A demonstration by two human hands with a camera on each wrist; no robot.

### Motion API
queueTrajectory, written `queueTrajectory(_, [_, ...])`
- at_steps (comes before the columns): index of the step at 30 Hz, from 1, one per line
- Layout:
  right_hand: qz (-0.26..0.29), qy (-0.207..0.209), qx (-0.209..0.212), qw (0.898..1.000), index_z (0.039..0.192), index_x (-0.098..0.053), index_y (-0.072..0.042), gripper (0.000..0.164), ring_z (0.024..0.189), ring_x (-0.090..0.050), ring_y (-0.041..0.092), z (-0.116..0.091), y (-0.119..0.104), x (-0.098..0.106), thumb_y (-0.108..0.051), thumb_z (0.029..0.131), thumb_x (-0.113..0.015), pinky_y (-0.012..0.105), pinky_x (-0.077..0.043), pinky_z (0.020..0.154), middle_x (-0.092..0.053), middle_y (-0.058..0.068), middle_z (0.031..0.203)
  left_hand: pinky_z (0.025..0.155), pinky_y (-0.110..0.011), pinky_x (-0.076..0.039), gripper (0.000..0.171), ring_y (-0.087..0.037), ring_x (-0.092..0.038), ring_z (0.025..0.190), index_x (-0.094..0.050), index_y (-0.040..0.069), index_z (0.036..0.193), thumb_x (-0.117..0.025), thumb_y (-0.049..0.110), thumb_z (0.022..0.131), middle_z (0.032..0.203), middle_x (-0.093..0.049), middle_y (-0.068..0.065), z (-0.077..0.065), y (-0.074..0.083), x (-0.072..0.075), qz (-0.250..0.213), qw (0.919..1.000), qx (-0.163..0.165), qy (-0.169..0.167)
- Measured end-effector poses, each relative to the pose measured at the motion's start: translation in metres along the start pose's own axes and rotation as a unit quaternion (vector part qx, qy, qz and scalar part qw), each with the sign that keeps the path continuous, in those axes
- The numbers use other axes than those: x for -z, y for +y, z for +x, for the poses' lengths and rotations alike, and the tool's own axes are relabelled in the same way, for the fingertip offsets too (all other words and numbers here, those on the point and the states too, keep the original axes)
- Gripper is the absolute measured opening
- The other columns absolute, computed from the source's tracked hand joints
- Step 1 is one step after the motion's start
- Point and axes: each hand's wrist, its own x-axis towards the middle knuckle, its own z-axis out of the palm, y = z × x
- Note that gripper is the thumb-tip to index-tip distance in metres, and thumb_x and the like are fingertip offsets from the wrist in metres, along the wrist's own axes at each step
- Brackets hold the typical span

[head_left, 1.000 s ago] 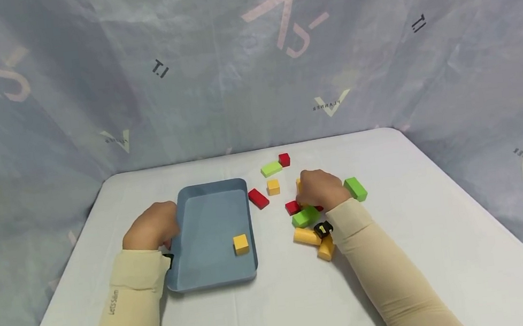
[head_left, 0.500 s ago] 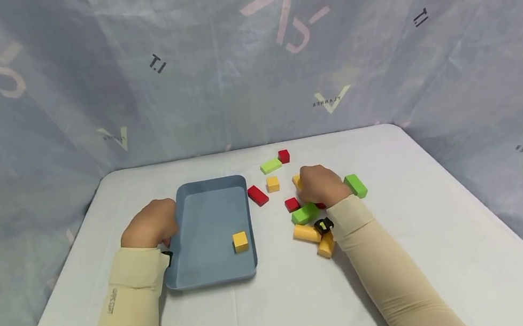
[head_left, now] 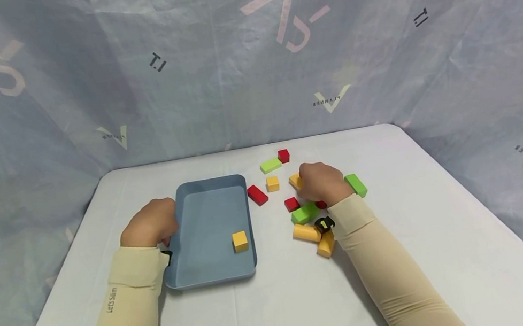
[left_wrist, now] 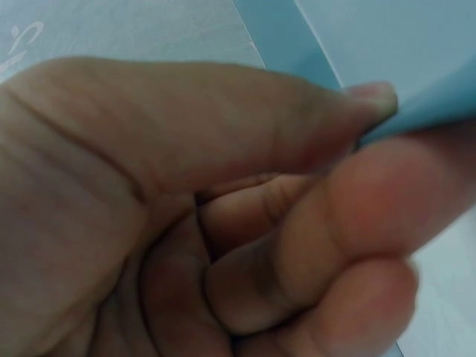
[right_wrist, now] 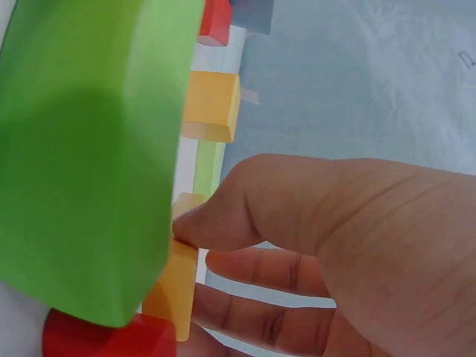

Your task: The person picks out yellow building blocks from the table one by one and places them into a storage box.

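Observation:
My left hand point(head_left: 149, 224) pinches the left rim of a grey-blue plastic tray point(head_left: 206, 184) between thumb and curled fingers. In the left wrist view the thumb point(left_wrist: 297, 119) lies over the tray's edge. A yellow cube point(head_left: 240, 242) sits inside the tray, near its right wall. To the right, my right hand point(head_left: 323, 184) pinches a yellow block point(head_left: 295, 181) among the scattered pieces. Up close, the thumb point(right_wrist: 223, 212) presses one side of that yellow block point(right_wrist: 175, 290) and the fingers lie against the other. A large green block point(right_wrist: 82, 149) partly covers this view.
Between tray and right hand lie red blocks point(head_left: 257, 195) and a yellow cube point(head_left: 272, 184). A light green block point(head_left: 270, 165) and a red cube point(head_left: 283, 155) are farther back. Nearer are a green block point(head_left: 305, 213) and yellow cylinders point(head_left: 306, 232); another green block point(head_left: 356, 185) lies right.
The yellow block at my right fingertips has turned and shifted slightly left. My left hand stays on the tray rim. The head view has tilted down a little.

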Motion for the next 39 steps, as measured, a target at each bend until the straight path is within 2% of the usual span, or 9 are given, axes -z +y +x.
queueTrajectory(8, [0.019,0.003,0.002,1.0,0.12,-0.061,-0.013,0.036,0.093,-0.061,0.028,-0.004,-0.002,0.004,-0.025,0.089,-0.075,0.041,-0.052,0.079,-0.067,0.007,0.108,0.045,-0.028,-0.042,0.027,-0.02,-0.059,0.049,-0.071,-0.003,0.076,-0.048,-0.015,0.085,0.056,-0.067,-0.008,-0.001,0.001,0.001,-0.005,1.0,0.002,-0.001])
queueTrajectory(17, [-0.001,0.029,0.024,0.999,0.125,-0.064,-0.012,0.037,0.097,-0.062,0.026,-0.008,-0.005,0.012,-0.026,0.092,-0.073,0.046,-0.054,0.084,-0.07,0.007,0.117,0.046,-0.028,-0.043,0.026,-0.02,-0.06,0.048,-0.07,-0.003,0.078,-0.048,-0.014,0.085,0.055,-0.067,-0.009,-0.001,0.001,0.001,-0.009,1.0,0.0,0.001])
queueTrajectory(28, [0.009,0.041,0.038,0.998,0.125,-0.065,-0.012,0.04,0.098,-0.061,0.025,-0.016,-0.015,0.02,-0.028,0.091,-0.076,0.045,-0.055,0.087,-0.069,0.006,0.119,0.045,-0.028,-0.043,0.027,-0.021,-0.061,0.048,-0.07,-0.002,0.077,-0.048,-0.015,0.085,0.053,-0.066,-0.007,0.001,-0.002,-0.002,-0.015,0.9999,-0.004,0.005])
queueTrajectory(39, [0.006,0.045,0.043,0.998,0.125,-0.065,-0.013,0.037,0.096,-0.062,0.024,-0.017,-0.016,0.022,-0.028,0.092,-0.073,0.044,-0.055,0.083,-0.069,0.005,0.119,0.045,-0.028,-0.044,0.025,-0.021,-0.06,0.048,-0.07,-0.003,0.079,-0.049,-0.015,0.086,0.055,-0.067,-0.008,0.0,-0.001,0.0,-0.01,0.9999,-0.003,0.004])
